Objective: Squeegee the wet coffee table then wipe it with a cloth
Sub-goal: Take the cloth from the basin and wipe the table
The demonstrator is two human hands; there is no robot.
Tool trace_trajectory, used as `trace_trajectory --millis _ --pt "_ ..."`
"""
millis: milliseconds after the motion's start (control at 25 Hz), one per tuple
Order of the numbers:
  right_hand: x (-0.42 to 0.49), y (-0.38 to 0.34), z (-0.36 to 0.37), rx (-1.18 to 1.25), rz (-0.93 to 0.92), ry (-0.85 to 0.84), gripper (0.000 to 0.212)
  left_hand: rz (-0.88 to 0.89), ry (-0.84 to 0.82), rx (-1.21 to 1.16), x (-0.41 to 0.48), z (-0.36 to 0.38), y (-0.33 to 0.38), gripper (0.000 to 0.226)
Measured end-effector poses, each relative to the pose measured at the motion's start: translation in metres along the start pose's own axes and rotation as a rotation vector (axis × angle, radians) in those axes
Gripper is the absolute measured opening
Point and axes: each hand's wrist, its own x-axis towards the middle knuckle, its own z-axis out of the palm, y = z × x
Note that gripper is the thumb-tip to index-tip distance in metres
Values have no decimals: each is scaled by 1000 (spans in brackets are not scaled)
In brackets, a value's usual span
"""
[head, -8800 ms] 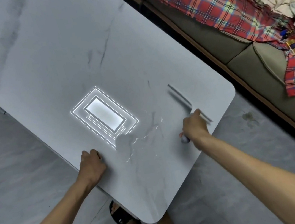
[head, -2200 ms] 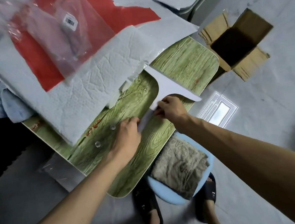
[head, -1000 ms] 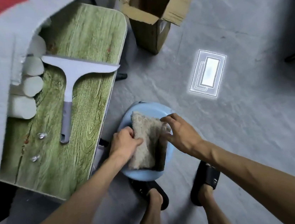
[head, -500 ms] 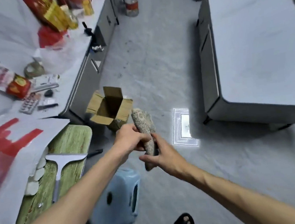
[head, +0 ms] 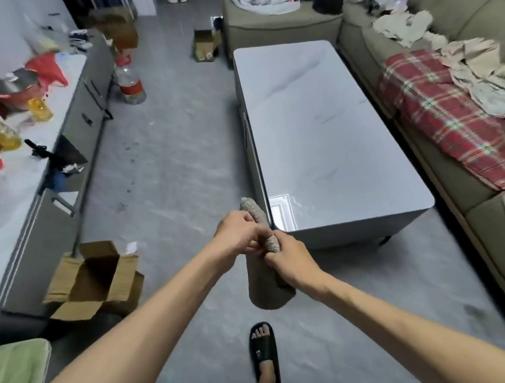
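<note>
Hands meet close together in the middle of the head view, both clamped on a grey-brown, nubby-textured cloth (head: pixel 264 285) held in the air above the grey tiled floor (head: pixel 161 158). The left hand (head: pixel 238 237) curls round the upper part of the rolled fabric, whose top end pokes up just beyond the knuckles. The right hand (head: pixel 289 260) grips just below it, fingers folded over the cloth, and the two hands touch or very nearly touch (the fabric hides the exact contact). The lower part of the cloth hangs in a loose fold beneath the right hand.

A long rectangular coffee table with a glossy white marble-look top (head: pixel 315 120) and grey sides stands ahead and to the right, apart from the cloth. A bright rectangular reflection sits at its near left corner, just behind the hands.

Along the table's right side runs an olive-green fabric sofa (head: pixel 473 5) strewn with pale clothes, with a red plaid blanket (head: pixel 452 122) draped over its seat. To the left, an open brown cardboard box (head: pixel 95 280) sits on the floor beside a long grey sideboard (head: pixel 83 116) with a cluttered white top. A clear plastic bottle with a red label (head: pixel 131 85) stands on the floor farther back. One foot in a black slide sandal (head: pixel 263 350) rests on the floor below the hands.
</note>
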Motion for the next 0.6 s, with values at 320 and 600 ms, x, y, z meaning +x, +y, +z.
trace_trajectory --millis 320,600 --pt "157 110 -159 405 519 89 18 -36 -147 49 194 107 63 1" --pt "298 198 -334 41 401 479 18 -77 -123 171 321 192 94 5"
